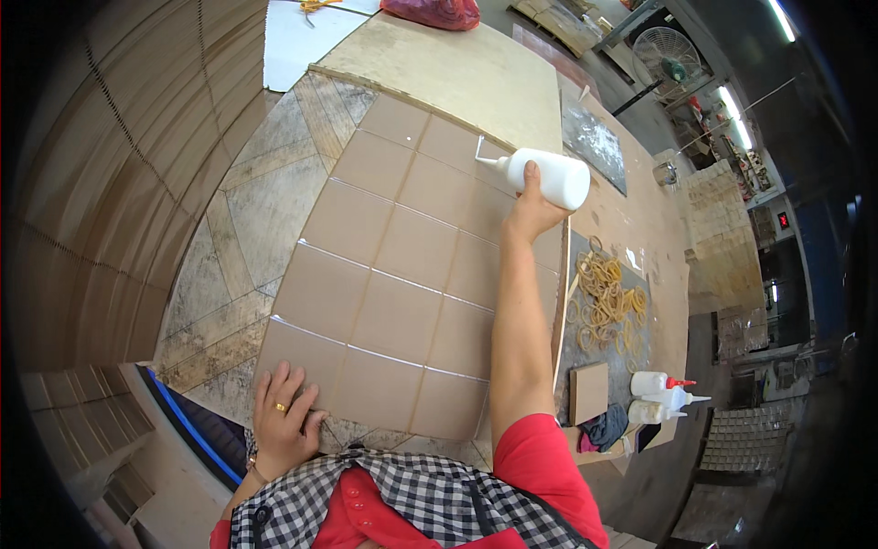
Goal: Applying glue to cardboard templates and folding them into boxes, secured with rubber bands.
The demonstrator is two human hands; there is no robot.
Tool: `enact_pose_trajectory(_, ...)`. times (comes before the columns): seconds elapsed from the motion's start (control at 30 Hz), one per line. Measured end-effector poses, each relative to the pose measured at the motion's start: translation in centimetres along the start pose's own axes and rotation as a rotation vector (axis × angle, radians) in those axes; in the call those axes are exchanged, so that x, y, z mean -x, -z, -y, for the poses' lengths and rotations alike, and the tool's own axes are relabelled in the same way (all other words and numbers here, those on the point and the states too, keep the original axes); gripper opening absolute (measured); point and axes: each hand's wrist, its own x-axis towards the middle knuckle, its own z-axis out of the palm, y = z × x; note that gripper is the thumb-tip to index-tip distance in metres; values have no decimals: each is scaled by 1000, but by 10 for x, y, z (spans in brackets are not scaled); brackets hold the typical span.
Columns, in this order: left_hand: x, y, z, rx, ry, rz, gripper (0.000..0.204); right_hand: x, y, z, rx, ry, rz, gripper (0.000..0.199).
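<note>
Step in hand: dispensing liquid in lines, I judge; next move seems to want steady aim, even squeeze. Left hand (285, 425): grip slightly spread, holding nothing, resting at near-left corner of brown, matte, rectangular pieces (395, 316) laid gridwise. Right hand (533, 217): grip wrapped round white plastic squeeze bottle (565, 176), held sideways over far right side, thin white nozzle (495, 163) leftward.

White btls: 4 tot., i.e. 1 held btl (560, 179) + 3 clustered btls (647, 383). Brown squares (393, 316): approx. 15, 5 rows x 3 cols, some pt. hidden. Yellowish bands (599, 306): lots, overlapped, can't count indiv. Singles: 1 brown block (588, 393), 1 dark cloth (606, 425), 1 gold ring (283, 407), 1 caged fan (667, 57), 1 red bag (434, 11). Lit tubes (734, 117): min. 2, bkgd.
</note>
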Motion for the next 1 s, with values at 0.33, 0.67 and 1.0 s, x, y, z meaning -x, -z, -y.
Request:
enact_pose_trajectory(0.33, 0, 2, -2, 5, -39, -48, 33, 92, 91, 93, 52, -80, 118, 50)
enact_pose_trajectory(0.67, 3, 0, 0, -12, -70, -72, 31, 196, 190, 189, 218, -215, 148, 50)
enact_pose_trajectory(1.0, 4, -2, 1, -27, -74, -67, 32, 254, 267, 241, 133, -334, 241, 52)
